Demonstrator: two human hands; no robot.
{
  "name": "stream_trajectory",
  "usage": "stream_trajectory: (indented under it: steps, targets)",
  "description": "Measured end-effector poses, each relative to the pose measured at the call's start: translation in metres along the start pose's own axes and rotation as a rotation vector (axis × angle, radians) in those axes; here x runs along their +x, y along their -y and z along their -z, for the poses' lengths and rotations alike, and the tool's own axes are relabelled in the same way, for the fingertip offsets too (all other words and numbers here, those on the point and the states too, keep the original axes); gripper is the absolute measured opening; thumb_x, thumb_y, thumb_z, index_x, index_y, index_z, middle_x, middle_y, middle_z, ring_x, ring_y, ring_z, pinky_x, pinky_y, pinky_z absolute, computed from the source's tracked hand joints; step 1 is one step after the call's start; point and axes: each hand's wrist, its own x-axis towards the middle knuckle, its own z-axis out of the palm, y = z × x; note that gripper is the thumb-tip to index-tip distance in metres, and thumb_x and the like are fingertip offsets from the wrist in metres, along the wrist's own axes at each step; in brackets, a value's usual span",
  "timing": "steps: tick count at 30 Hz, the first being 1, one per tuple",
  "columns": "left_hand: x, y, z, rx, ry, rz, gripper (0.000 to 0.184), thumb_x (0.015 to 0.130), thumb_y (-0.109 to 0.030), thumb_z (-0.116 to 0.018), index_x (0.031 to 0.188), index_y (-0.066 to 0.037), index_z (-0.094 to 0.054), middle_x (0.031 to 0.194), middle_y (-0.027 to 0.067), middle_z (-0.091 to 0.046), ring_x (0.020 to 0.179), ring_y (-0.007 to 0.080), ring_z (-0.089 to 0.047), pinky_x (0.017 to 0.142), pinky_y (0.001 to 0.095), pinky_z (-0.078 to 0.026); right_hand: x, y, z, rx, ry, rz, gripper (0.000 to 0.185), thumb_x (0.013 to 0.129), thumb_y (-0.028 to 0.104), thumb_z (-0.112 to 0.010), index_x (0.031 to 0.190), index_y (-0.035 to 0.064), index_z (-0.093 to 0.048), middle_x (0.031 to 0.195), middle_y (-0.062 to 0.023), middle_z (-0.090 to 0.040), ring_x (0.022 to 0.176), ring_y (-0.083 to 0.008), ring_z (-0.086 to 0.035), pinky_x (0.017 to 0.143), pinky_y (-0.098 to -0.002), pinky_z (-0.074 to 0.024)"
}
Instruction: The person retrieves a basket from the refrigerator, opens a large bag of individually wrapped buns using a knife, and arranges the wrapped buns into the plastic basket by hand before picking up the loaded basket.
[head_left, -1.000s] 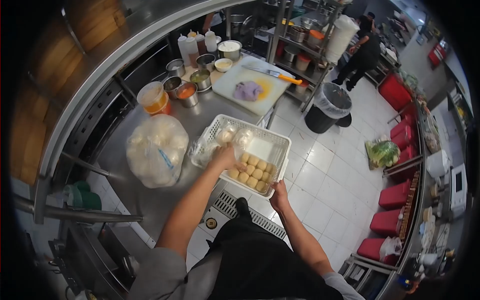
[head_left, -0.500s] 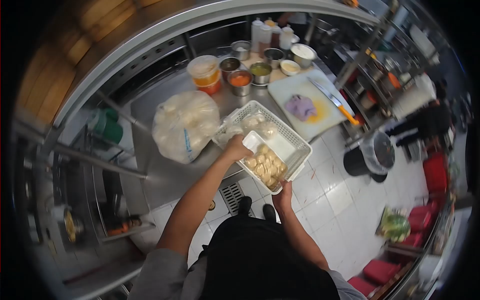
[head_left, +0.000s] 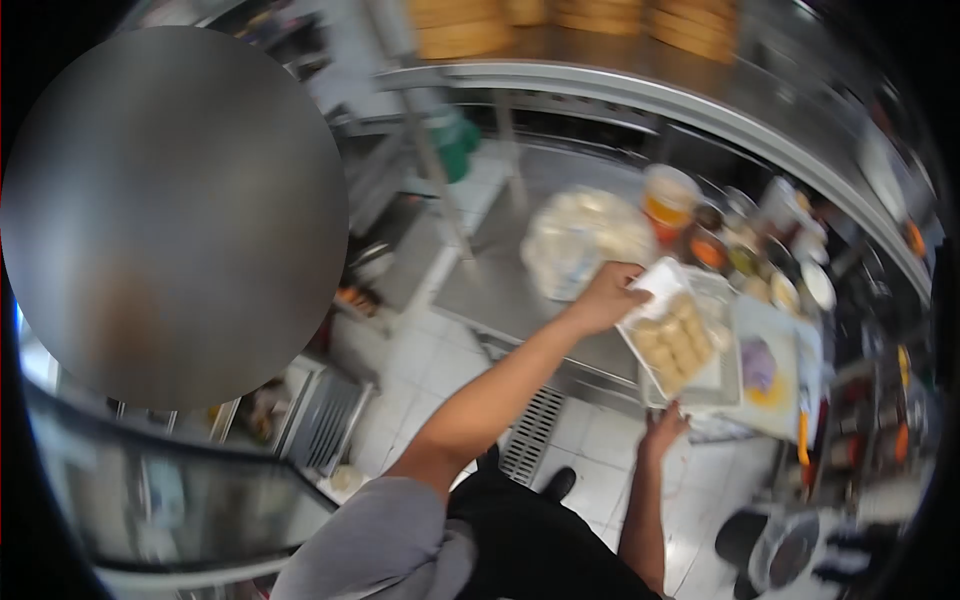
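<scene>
My left hand [head_left: 607, 297] is closed on the upper left edge of a small white tray [head_left: 660, 283]. Pale, round dough balls [head_left: 675, 345] lie in rows in this tray under what looks like clear film. The tray is tilted over a larger white perforated basket [head_left: 730, 385], whose contents are mostly hidden and blurred. My right hand [head_left: 662, 430] is just below the tray's lower corner and the basket's near edge, with its fingers apart. A big clear bag of pale contents [head_left: 585, 240] sits beyond my left hand on the steel table [head_left: 480, 290].
On the right, a cutting board [head_left: 785, 340] carries a purple piece [head_left: 758, 365] and an orange-handled knife [head_left: 803, 440]. Sauce tubs [head_left: 668, 195] and bottles stand behind. Bamboo steamers [head_left: 600, 15] line the upper shelf. A large blurred disc [head_left: 175, 220] hides the left side.
The view has swung left, so the table and basket appear farther right. My left hand still holds the tray, which is more tilted. My right hand has come off the tray's lower end.
</scene>
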Motion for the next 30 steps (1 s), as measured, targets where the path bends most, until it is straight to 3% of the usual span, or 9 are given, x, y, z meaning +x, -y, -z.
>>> stream_trajectory:
  steps: [2, 5, 11, 12, 14, 18, 22, 25, 30]
  targets:
    - [-0.029, -0.017, 0.031, -0.014, -0.060, 0.034, 0.021, 0.091, -0.005, -0.076, 0.109, 0.005, -0.075, 0.094, 0.0031, -0.075, 0.084, 0.0097, -0.066, 0.076, 0.0294, -0.054, -0.014, 0.053, -0.002, -0.174, 0.033, -0.283, 0.080, 0.102, 0.051, -0.063, 0.161, 0.0113, -0.025, 0.160, -0.0098, -0.040, 0.142, -0.0312, -0.045, 0.113, -0.0567, -0.0409]
    - [-0.088, -0.028, 0.081, 0.010, -0.098, 0.130, 0.026, 0.089, -0.005, -0.079, 0.112, 0.005, -0.075, 0.096, 0.0042, -0.076, 0.084, 0.0114, -0.067, 0.077, 0.0305, -0.055, -0.015, 0.046, 0.038, -0.256, 0.132, -0.105, 0.067, 0.102, 0.053, -0.062, 0.153, 0.0121, -0.045, 0.154, -0.0116, -0.051, 0.140, -0.0292, -0.050, 0.112, -0.0496, -0.0411]
    - [-0.252, -0.029, 0.169, -0.065, -0.178, 0.350, 0.032, 0.086, -0.007, -0.080, 0.116, 0.005, -0.076, 0.100, 0.0080, -0.077, 0.090, 0.0158, -0.069, 0.082, 0.0318, -0.056, -0.161, 0.128, -0.121, 0.128, 1.190, -0.425, 0.084, 0.102, 0.064, -0.056, 0.158, 0.0044, -0.037, 0.158, -0.0101, -0.051, 0.142, -0.0320, -0.052, 0.111, -0.0524, -0.0499]
    - [-0.280, -0.017, 0.189, -0.063, -0.200, 0.370, 0.034, 0.085, -0.008, -0.080, 0.115, 0.006, -0.076, 0.099, 0.0097, -0.077, 0.091, 0.0174, -0.070, 0.083, 0.0325, -0.056, -0.174, 0.115, -0.154, -0.006, 1.088, -0.750, 0.078, 0.101, 0.045, -0.067, 0.158, 0.0039, -0.036, 0.156, -0.0110, -0.052, 0.141, -0.0311, -0.054, 0.114, -0.0508, -0.0486]
    - [-0.348, -0.023, 0.223, -0.010, -0.298, 0.371, 0.035, 0.088, -0.013, -0.079, 0.117, 0.006, -0.075, 0.102, 0.0099, -0.077, 0.096, 0.0174, -0.070, 0.086, 0.0328, -0.056, -0.214, 0.089, -0.193, 0.060, 1.478, -0.708, 0.076, 0.094, 0.014, -0.076, 0.158, 0.0058, -0.037, 0.153, -0.0153, -0.053, 0.137, -0.0311, -0.057, 0.113, -0.0485, -0.0491]
    - [-0.478, -0.063, 0.288, -0.005, -0.664, 0.431, 0.038, 0.100, -0.024, -0.073, 0.127, 0.001, -0.072, 0.116, 0.0079, -0.074, 0.103, 0.0143, -0.067, 0.088, 0.0319, -0.056, -0.320, 0.048, -0.285, 0.086, 1.623, -0.898, 0.074, 0.093, -0.001, -0.066, 0.159, -0.0005, -0.033, 0.151, -0.0167, -0.054, 0.138, -0.0306, -0.056, 0.116, -0.0461, -0.0463]
    - [-0.613, -0.116, 0.329, -0.574, -0.922, 0.039, 0.066, 0.109, -0.046, -0.058, 0.156, -0.003, -0.041, 0.132, 0.0173, -0.067, 0.114, 0.0257, -0.069, 0.097, 0.0422, -0.059, -0.431, 0.036, -0.376, 0.118, 1.769, -0.993, 0.071, 0.096, 0.002, -0.062, 0.160, -0.0015, -0.032, 0.152, -0.0165, -0.052, 0.141, -0.0300, -0.054, 0.119, -0.0461, -0.0436]
    - [-0.665, -0.154, 0.319, -0.386, -1.163, -0.188, 0.074, 0.109, -0.050, -0.054, 0.163, -0.007, -0.026, 0.144, 0.0225, -0.058, 0.125, 0.0329, -0.064, 0.099, 0.0472, -0.058, -0.516, 0.038, -0.448, 0.172, 1.847, -1.064, 0.068, 0.098, 0.005, -0.060, 0.160, -0.0010, -0.033, 0.152, -0.0155, -0.053, 0.140, -0.0284, -0.054, 0.119, -0.0451, -0.0435]
    - [-0.716, -0.180, 0.317, -0.111, -1.374, -0.321, 0.070, 0.110, -0.042, -0.056, 0.162, -0.004, -0.029, 0.147, 0.0232, -0.056, 0.127, 0.0335, -0.063, 0.098, 0.0472, -0.059, -0.642, 0.080, -0.566, 0.342, 2.002, -1.085, 0.062, 0.101, 0.007, -0.059, 0.158, -0.0005, -0.036, 0.150, -0.0143, -0.056, 0.139, -0.0256, -0.055, 0.117, -0.0433, -0.0455]
